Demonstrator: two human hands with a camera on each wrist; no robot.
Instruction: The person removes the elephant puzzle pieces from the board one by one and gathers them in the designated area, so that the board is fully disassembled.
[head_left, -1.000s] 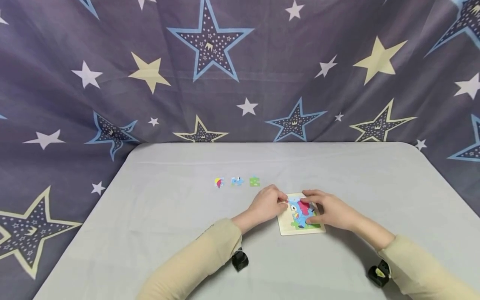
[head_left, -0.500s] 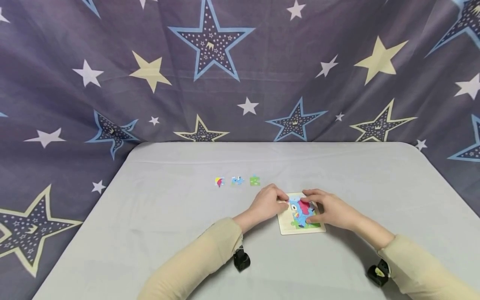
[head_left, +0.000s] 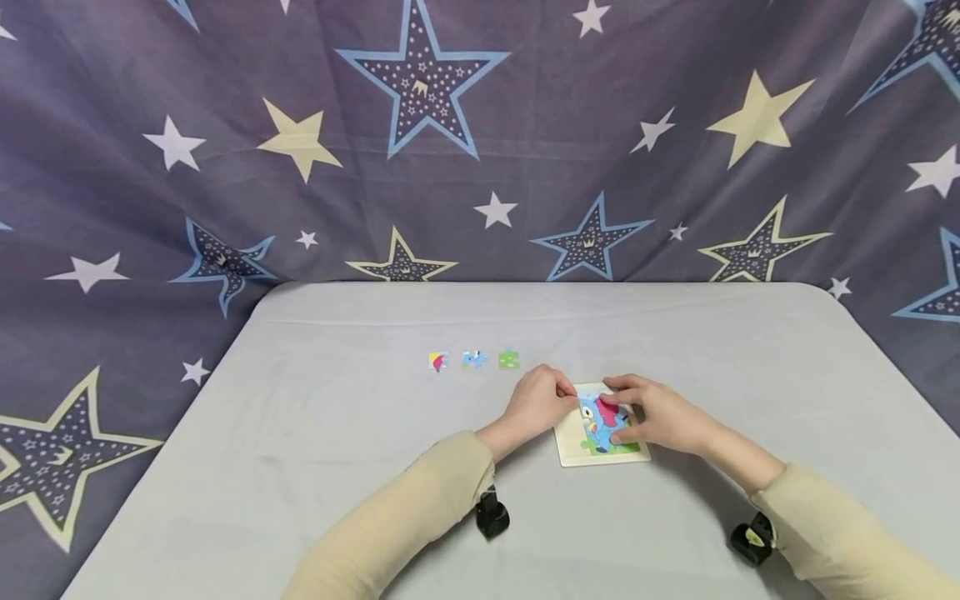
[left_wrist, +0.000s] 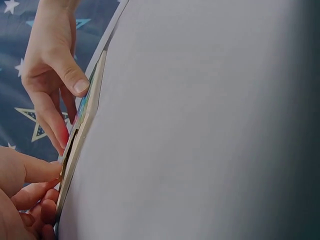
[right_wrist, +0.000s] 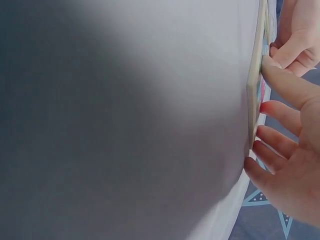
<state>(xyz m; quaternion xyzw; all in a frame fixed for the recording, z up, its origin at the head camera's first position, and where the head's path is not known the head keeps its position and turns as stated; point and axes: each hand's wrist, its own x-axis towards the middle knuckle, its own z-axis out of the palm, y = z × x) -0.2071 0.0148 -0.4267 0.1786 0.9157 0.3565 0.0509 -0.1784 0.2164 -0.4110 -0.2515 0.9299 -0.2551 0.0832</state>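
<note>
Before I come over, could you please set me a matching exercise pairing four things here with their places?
1. left hand
2. green piece
3. puzzle board
4. starred cloth

A. partly under the right hand
B. behind the table
C. at the board's upper left, head view
D. right end of the loose row, head view

Pairs: 1-C, 2-D, 3-A, 4-B.

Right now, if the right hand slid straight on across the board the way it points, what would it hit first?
Likely the left hand, its fingertips at the upper left of the puzzle board in the head view. Relative heights are unclear, so the right hand might pass above.
</note>
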